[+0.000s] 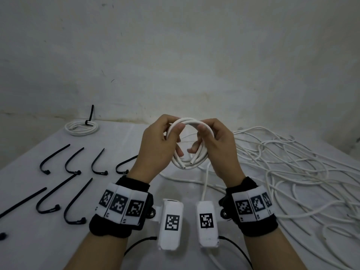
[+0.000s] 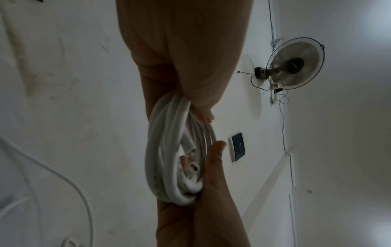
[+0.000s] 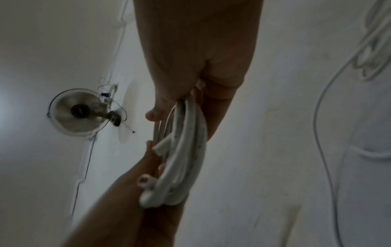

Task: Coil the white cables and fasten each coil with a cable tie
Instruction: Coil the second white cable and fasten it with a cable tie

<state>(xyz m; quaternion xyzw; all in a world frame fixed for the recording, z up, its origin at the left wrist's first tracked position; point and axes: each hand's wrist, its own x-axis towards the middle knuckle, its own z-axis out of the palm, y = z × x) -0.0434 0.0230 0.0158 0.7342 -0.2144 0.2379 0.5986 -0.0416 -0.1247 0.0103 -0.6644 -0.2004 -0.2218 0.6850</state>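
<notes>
Both hands hold a small coil of white cable (image 1: pixel 188 162) upright above the table's middle. My left hand (image 1: pixel 165 137) grips its upper left side, thumb over the strands. My right hand (image 1: pixel 210 139) grips the upper right side, fingers curled through the loop. Cut cable ends stick out at the coil's bottom. The left wrist view shows the coil (image 2: pixel 169 150) edge-on between fingers and palm; the right wrist view shows the coil (image 3: pixel 186 150) the same way. Several black cable ties (image 1: pixel 74 162) lie in rows on the left.
A finished coil (image 1: pixel 81 128) bound with a black tie lies at the back left by the wall. A tangle of loose white cables (image 1: pixel 292 172) covers the table's right side. One cable (image 1: pixel 205 180) runs from the table's front towards the tangle. A wall fan (image 2: pixel 296 63) shows overhead.
</notes>
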